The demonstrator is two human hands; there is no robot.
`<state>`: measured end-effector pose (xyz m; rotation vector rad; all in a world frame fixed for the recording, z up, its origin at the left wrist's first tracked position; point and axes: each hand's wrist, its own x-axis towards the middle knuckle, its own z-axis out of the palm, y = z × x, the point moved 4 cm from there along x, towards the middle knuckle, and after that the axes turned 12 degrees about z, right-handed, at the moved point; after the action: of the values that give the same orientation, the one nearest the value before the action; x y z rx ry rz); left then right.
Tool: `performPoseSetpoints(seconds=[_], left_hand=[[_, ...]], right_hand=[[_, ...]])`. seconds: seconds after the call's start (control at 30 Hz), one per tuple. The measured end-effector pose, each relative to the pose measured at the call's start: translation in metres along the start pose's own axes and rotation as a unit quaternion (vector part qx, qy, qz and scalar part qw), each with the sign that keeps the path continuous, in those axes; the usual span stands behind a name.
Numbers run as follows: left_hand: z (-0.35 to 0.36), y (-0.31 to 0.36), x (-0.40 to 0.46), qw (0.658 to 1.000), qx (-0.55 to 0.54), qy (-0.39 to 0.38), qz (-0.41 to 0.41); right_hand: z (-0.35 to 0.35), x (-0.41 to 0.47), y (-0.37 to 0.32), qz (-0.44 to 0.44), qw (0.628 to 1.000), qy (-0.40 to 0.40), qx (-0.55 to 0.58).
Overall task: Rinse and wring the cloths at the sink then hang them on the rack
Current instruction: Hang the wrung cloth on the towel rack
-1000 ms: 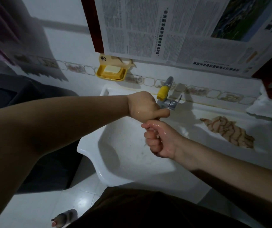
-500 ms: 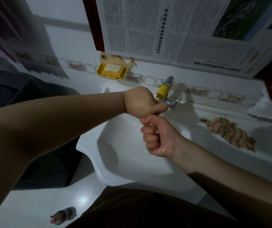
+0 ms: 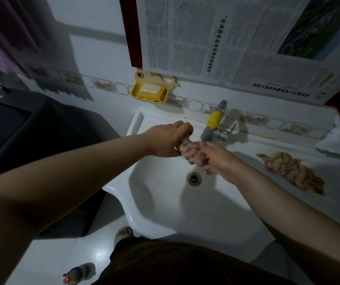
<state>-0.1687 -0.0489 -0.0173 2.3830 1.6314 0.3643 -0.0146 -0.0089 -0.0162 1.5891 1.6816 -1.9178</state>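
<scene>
Over the white sink, the left hand grips the far end of a twisted striped cloth; the right hand grips its near end, just below the tap. A second striped cloth lies on the sink's right ledge.

Both hands are crowding the space under the tap

The left hand and right hand are gripping a twisted striped cloth over the white ceramic sink, just beside the grey tap with yellow tape, which is blocking the far side. Bare basin is lying open around the drain. A second striped cloth is occupying the right ledge.
</scene>
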Motion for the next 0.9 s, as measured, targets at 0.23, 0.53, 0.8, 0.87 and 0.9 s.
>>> performPoseSetpoints(seconds=[0.23,0.53,0.8,0.87,0.9], left_hand=[[-0.015,-0.041,-0.059,0.965,-0.224,0.043,-0.133],[-0.081,-0.095,-0.137,0.965,-0.235,0.067,-0.098],[-0.133,-0.132,-0.198,0.953,-0.274,0.071,-0.109],[-0.153,-0.125,-0.197,0.901,-0.394,0.165,-0.073],[-0.162,-0.125,-0.198,0.877,-0.429,0.207,-0.067]], right_hand=[[0.018,0.007,-0.036,-0.120,0.985,0.119,-0.041],[0.099,-0.010,-0.116,-0.184,0.964,0.189,0.013],[0.176,-0.036,-0.212,-0.325,0.914,0.239,-0.046],[0.201,-0.040,-0.229,-0.367,0.898,0.234,-0.067],[0.210,-0.042,-0.237,-0.382,0.893,0.227,-0.067]])
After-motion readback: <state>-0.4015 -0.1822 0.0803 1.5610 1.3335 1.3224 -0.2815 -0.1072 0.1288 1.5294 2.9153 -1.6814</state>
